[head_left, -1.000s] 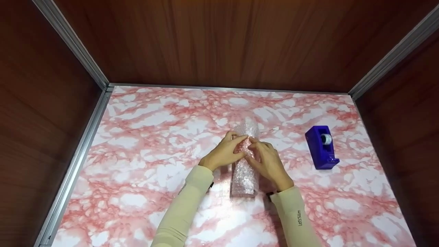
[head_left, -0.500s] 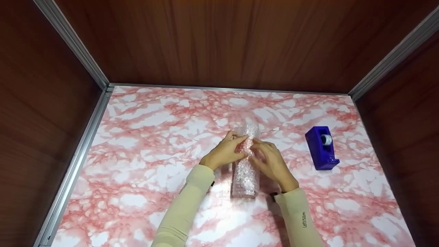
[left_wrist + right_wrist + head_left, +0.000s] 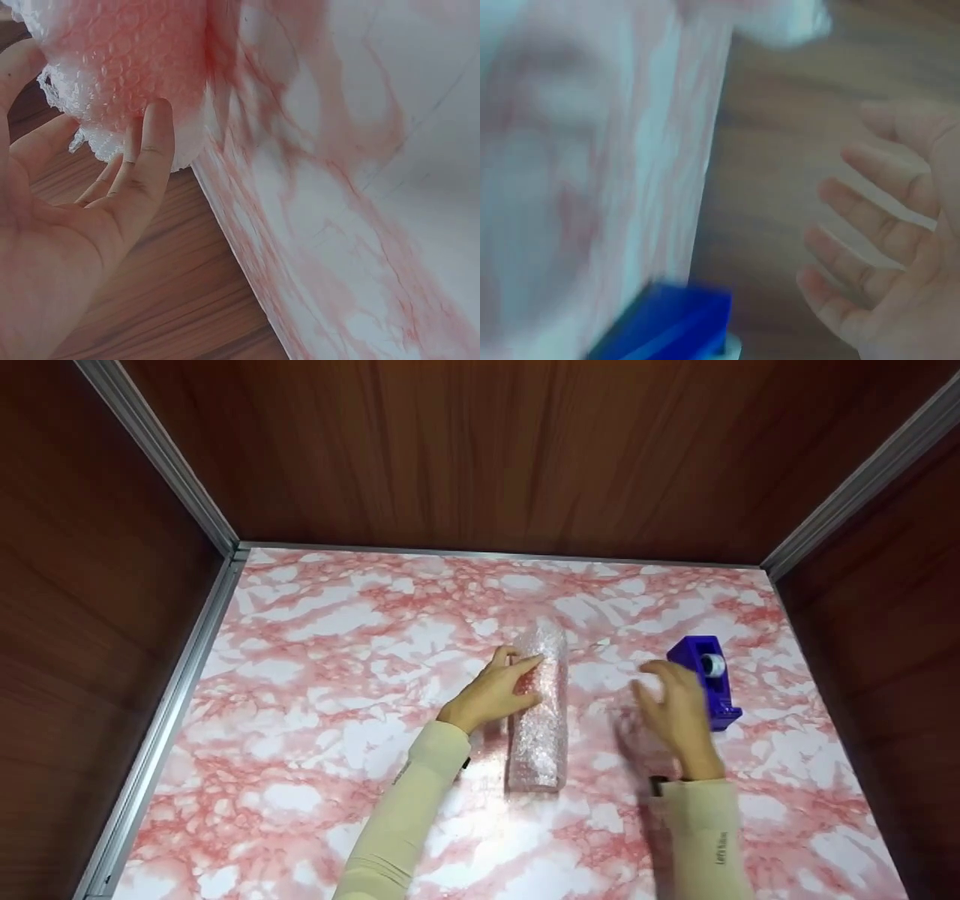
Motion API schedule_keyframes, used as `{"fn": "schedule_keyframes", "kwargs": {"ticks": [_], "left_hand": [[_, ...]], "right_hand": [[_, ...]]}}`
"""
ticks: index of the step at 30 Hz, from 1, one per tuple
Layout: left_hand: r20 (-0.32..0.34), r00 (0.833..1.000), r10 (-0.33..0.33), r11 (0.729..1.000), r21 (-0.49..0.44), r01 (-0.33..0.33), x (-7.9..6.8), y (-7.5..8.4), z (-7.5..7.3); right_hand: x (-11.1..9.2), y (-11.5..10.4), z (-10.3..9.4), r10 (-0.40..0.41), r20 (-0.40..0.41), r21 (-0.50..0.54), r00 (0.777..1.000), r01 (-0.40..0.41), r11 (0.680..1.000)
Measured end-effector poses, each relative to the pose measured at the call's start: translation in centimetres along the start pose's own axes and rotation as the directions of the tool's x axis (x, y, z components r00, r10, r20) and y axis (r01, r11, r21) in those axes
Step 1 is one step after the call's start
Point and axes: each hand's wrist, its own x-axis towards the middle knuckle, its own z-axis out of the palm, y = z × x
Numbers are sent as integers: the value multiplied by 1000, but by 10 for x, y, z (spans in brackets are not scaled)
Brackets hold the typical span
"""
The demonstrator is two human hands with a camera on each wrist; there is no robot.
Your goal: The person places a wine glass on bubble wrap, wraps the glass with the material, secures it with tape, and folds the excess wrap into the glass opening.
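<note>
Bubble-wrapped roll (image 3: 541,735) lies lengthwise just right of centre in the head view, flat on the tabletop (image 3: 315,660), one end pointing toward the bottom of the frame. You should expect a light piece, soft and springy outside; its contents cannot be made out, so core stiffness and fragility are unverified and gentle pressure is advised. The glossy film may slide under your fingers, and the outer layer could unwind if unsupported. The recommended hold is at mid-length, spanning both long sides; the ragged film edge at the upper left of the left wrist view would likely give poor purchase. Your left hand (image 3: 491,690) is grasping the roll near its middle, from the left. Your right hand (image 3: 679,712), blurred, is released and holds nothing, its fingers spread and slightly bent, well apart from the roll. It partly hides the blue tape dispenser (image 3: 718,690), right of centre, which carries a tape reel (image 3: 713,664). The dispenser is the sole obstruction noted on that side; a wooden panel (image 3: 480,457) bounds the upper frame.
</note>
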Motion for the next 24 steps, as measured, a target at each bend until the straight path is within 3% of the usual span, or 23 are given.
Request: {"fn": "schedule_keyframes", "kwargs": {"ticks": [5,10,17,21,24], "left_hand": [[-6,1000,4,1000,1,-4,0,0,1],[-7,1000,10,1000,3,-10,1,-1,1],[-19,1000,15,1000,19,-15,1,-2,1],[-18,1000,16,1000,13,-16,1,-1,2],[-14,1000,15,1000,12,-15,2,0,2]], "right_hand": [[-14,33,-32,155,-51,-77,987,-158,984],[-30,58,-56,302,-79,-128,950,-310,942],[-41,78,-64,500,9,-183,866,-490,852],[-41,83,-61,553,37,-146,832,-543,827],[-39,85,-61,630,55,-78,775,-626,776]]}}
